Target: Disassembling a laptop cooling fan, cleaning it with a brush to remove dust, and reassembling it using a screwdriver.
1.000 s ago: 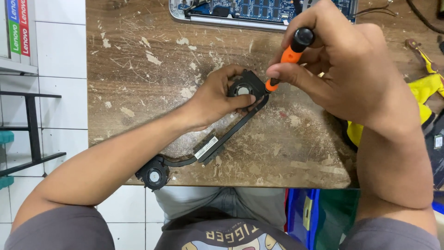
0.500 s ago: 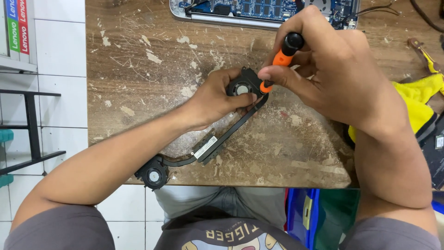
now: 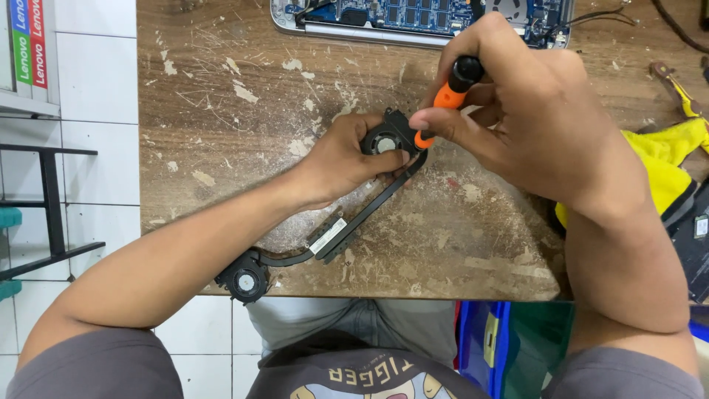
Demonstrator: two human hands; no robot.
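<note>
Scarred wood bench (image 3: 221,111); left hand (image 3: 347,159) grips black fan (image 3: 384,139), right hand (image 3: 532,111) pinches orange screwdriver (image 3: 447,96).

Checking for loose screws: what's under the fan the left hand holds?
The scratched wooden table lies under the fan. Left hand fingers cover its near edge, hiding anything beneath.

Left arm: bare forearm reaches in from the lower left, slanting up toward the middle.
Left hand (image 3: 343,159): palm down, fingers curled in a pinching grip, thumb tucked underneath.
Right arm: forearm comes up from the lower right, wrist bent inward.
Right hand (image 3: 535,111): closed, back facing up, thumb and forefinger pressed together, pointing left.
</note>
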